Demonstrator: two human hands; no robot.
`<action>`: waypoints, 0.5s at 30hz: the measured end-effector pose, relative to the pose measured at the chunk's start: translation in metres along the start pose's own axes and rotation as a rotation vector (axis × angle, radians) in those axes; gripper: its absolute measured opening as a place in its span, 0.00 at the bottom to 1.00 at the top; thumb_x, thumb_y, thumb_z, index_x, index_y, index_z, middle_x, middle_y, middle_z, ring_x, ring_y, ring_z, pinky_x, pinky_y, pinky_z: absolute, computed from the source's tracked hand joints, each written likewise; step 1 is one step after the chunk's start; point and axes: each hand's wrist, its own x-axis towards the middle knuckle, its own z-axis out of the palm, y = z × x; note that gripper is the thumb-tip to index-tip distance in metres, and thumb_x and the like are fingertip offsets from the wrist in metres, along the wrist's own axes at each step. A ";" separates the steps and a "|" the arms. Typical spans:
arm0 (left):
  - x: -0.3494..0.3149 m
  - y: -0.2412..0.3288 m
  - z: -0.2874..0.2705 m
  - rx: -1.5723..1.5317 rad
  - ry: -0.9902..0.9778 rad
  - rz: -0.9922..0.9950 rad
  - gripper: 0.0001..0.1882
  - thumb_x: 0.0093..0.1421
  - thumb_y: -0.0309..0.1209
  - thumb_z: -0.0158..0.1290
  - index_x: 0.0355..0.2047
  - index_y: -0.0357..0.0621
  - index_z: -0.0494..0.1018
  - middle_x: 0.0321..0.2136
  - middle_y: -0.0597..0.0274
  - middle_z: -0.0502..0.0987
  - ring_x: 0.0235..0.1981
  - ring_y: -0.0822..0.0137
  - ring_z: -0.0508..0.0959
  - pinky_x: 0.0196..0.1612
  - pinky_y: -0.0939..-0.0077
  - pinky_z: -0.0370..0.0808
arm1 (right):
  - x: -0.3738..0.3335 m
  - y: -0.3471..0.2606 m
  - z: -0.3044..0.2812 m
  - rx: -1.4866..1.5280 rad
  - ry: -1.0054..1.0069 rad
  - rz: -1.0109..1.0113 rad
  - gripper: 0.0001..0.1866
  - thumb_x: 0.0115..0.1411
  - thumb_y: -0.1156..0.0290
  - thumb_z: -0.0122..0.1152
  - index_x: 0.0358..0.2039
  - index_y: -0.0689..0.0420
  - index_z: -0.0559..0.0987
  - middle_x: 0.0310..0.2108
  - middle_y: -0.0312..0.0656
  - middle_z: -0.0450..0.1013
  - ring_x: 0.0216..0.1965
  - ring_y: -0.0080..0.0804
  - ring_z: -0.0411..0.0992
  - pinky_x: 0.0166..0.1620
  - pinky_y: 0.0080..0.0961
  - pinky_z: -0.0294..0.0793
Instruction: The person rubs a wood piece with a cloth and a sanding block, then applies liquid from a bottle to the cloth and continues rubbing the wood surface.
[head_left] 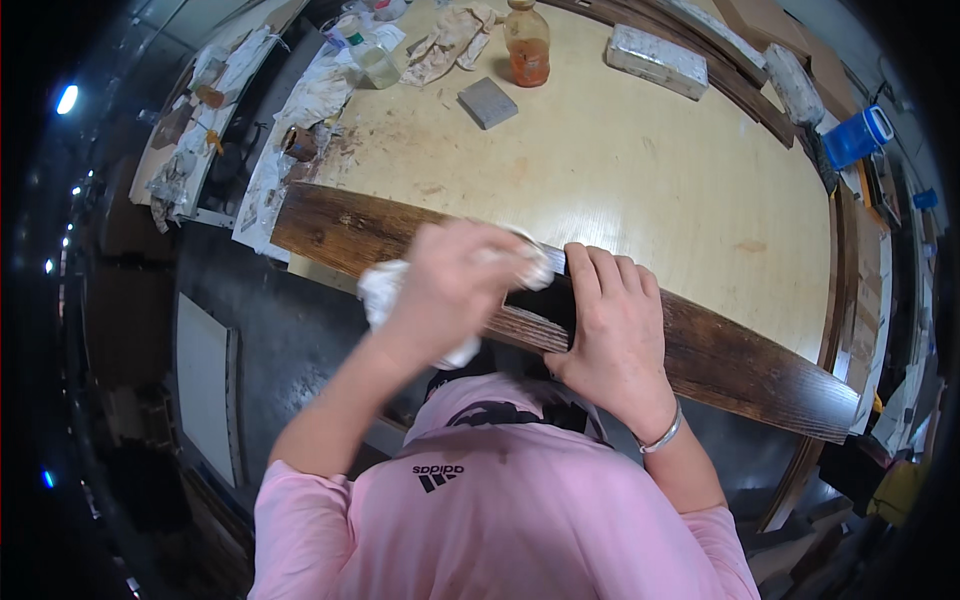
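Left hand (455,268)'s kinda blurry, curled snug round a white rag (380,290); right hand (617,325)'s spread loosely across the dark board (750,362).

At the dark wood board (740,365), qty 1: 2 hands, left hand (465,265) and right hand (615,320), plus white cloth (380,290), one piece or two, can't tell. Beyond the board: 1 bottle (527,45), 1 grey block (487,103), 1 crumpled tan cloth (445,42), 2 whitish oblong blocks (655,62) (795,85), 1 blue jug (850,140). Near side of the board: 1 white panel (203,385), 1 bracelet (662,432).
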 end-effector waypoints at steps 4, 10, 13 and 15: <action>-0.001 -0.041 -0.014 0.249 0.092 -0.159 0.06 0.56 0.26 0.58 0.34 0.44 0.82 0.36 0.60 0.80 0.40 0.57 0.78 0.45 0.61 0.69 | 0.001 0.004 0.004 0.000 0.063 -0.035 0.46 0.32 0.70 0.76 0.56 0.63 0.68 0.47 0.47 0.70 0.49 0.45 0.69 0.56 0.38 0.65; -0.014 -0.017 -0.011 0.111 -0.077 0.081 0.10 0.55 0.29 0.60 0.38 0.43 0.81 0.42 0.54 0.79 0.42 0.58 0.77 0.48 0.60 0.71 | -0.003 0.002 0.005 -0.005 0.137 -0.059 0.42 0.33 0.71 0.75 0.54 0.61 0.70 0.45 0.45 0.71 0.49 0.44 0.69 0.56 0.38 0.66; -0.047 -0.152 -0.060 0.174 0.194 -0.289 0.08 0.58 0.31 0.60 0.36 0.40 0.82 0.36 0.54 0.82 0.37 0.54 0.81 0.40 0.65 0.76 | -0.006 -0.002 0.004 -0.024 0.130 -0.041 0.43 0.32 0.72 0.75 0.54 0.61 0.70 0.46 0.45 0.71 0.49 0.44 0.69 0.57 0.38 0.65; -0.065 -0.207 -0.116 0.295 0.155 -0.601 0.08 0.60 0.27 0.56 0.37 0.37 0.82 0.37 0.50 0.82 0.38 0.53 0.81 0.43 0.66 0.76 | -0.006 -0.004 0.002 -0.028 0.129 -0.047 0.44 0.32 0.72 0.76 0.54 0.61 0.70 0.46 0.46 0.71 0.50 0.44 0.69 0.58 0.38 0.65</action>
